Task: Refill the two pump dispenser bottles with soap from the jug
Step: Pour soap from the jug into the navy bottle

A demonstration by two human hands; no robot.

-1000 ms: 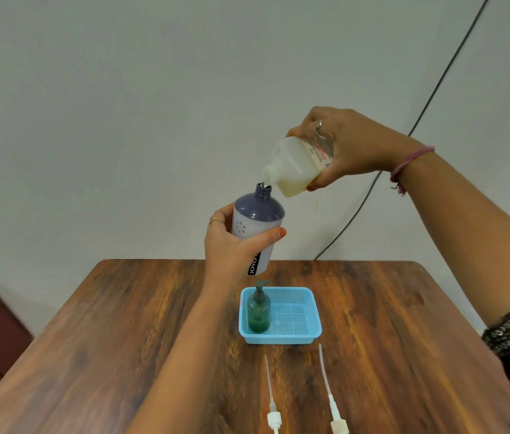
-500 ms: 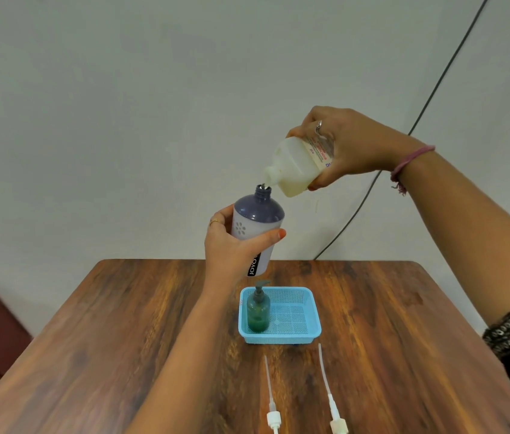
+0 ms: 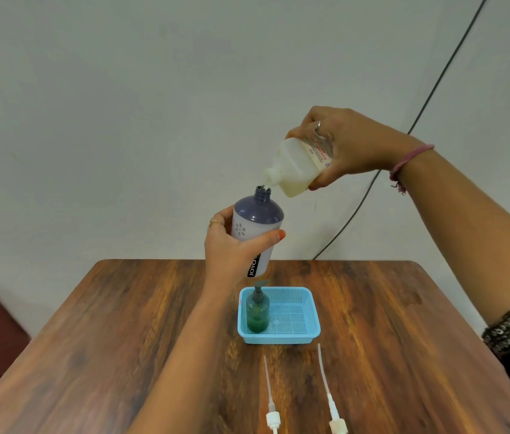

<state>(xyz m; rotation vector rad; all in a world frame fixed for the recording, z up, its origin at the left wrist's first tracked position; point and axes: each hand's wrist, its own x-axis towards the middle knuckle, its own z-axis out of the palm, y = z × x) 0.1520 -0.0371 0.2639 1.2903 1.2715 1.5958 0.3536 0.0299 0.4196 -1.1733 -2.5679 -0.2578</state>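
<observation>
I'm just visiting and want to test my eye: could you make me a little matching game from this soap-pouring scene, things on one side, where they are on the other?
Things:
1. jug
2. purple bottle
3. green bottle
4. white pumps

Places:
A. standing in the blue basket
B. lying on the table
C. tilted in the right hand
D. gripped by the left hand

Pairs: 1-C, 2-D, 3-A, 4-B

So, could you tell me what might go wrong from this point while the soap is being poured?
1. The jug spout sits at the edge of the purple bottle neck, which is narrow, so soap may run down the outside.
2. Both are held in mid-air by the left hand and right hand, so a wobble could spill onto the table.
</observation>
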